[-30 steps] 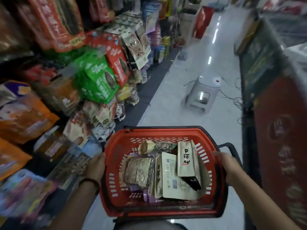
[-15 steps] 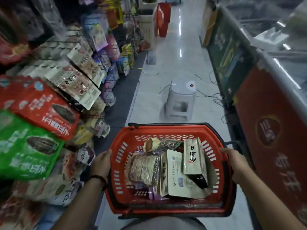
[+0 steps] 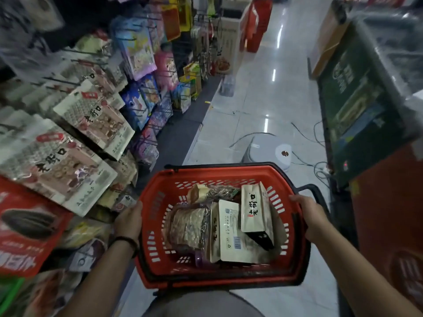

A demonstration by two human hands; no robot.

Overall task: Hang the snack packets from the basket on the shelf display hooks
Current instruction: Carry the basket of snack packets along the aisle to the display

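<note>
I carry a red plastic basket (image 3: 160, 197) in front of me. My left hand (image 3: 128, 221) grips its left rim and my right hand (image 3: 309, 216) grips its right rim. Inside lie several snack packets: a cream packet with black lettering (image 3: 254, 207), a cream packet lying back side up (image 3: 229, 232), a clear-fronted packet of brown snacks (image 3: 188, 227) and a packet at the far end (image 3: 215, 193). The shelf display (image 3: 96, 115) on my left carries hanging snack bags on black hooks (image 3: 146, 108).
A grey plastic stool (image 3: 267, 152) stands in the aisle just beyond the basket, with cables (image 3: 304, 133) trailing on the tiled floor. A chest freezer (image 3: 357, 115) runs along the right side. A red display stand (image 3: 256, 26) stands farther down the aisle.
I have walked forward along the aisle with the basket; the stool is closer and the green and red seed bags have slid back on my left. Both hands keep their hold on the rims.
</note>
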